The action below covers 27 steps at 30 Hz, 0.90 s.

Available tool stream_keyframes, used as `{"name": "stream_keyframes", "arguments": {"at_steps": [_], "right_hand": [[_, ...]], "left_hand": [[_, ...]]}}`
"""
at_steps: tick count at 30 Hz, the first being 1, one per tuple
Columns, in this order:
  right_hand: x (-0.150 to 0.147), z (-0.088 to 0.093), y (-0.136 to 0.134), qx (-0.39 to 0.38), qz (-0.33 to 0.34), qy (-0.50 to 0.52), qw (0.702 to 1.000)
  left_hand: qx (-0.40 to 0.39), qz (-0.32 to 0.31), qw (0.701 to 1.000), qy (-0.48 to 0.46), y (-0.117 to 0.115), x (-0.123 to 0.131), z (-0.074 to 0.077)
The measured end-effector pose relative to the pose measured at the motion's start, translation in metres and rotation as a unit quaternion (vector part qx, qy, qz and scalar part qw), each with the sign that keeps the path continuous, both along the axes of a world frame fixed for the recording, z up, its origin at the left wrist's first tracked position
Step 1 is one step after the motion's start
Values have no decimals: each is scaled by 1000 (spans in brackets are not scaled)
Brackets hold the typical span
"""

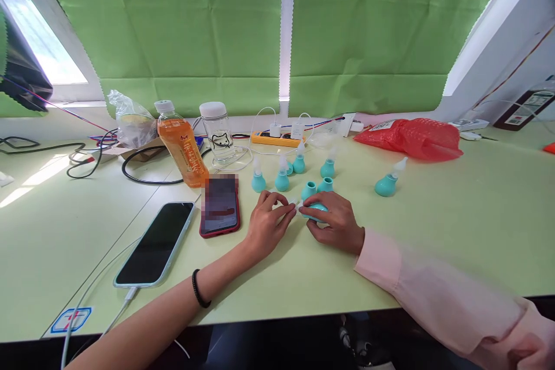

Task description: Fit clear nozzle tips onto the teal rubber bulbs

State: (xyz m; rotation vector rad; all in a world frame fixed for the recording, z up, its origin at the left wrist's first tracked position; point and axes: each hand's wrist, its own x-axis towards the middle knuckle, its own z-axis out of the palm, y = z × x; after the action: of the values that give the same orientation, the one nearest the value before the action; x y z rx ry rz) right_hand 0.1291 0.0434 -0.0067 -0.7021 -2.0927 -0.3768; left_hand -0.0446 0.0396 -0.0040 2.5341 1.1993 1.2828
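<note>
- The left hand (269, 224) had its thumb and finger pinched on a small clear tip (292, 201). It was too small to see well.
- The right hand (332, 222) had its fingers closed around a blue-green bulb (319, 208). The bulb was on the table (455, 219), partly hidden under the fingers.
- The tip was very close to the bulb's left end. I could not tell if they touched.
- Two open bulbs (309, 189) stood side by side just behind the right hand, with round holes on top.
- More bulbs (258, 183) stood farther back, and clear tips poked up from most of them.
- One lone bulb (385, 185) sat off to the right. It leaned, and its tip pointed up and right.
- A phone in a red case (238, 221) lay near the left hand.
- Behind that phone were an orange drink bottle (182, 147) and a clear jar (219, 141) with a white lid.
- A red bag (416, 137) lay at the back right.
</note>
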Motion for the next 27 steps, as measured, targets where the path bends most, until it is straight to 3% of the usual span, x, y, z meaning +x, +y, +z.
{"name": "stream_keyframes", "arguments": {"at_steps": [7, 14, 18, 27], "right_hand": [[7, 3, 7, 13, 45, -118, 992], [11, 7, 8, 7, 88, -145, 985], [12, 8, 8, 3, 96, -152, 984], [10, 11, 6, -2, 101, -139, 985]], "left_hand": [[-2, -69, 997, 30, 5, -2, -2], [-58, -133, 987, 70, 7, -4, 1], [-86, -135, 983, 85, 6, -5, 4], [-59, -96, 986, 124, -2, 3, 2]]}}
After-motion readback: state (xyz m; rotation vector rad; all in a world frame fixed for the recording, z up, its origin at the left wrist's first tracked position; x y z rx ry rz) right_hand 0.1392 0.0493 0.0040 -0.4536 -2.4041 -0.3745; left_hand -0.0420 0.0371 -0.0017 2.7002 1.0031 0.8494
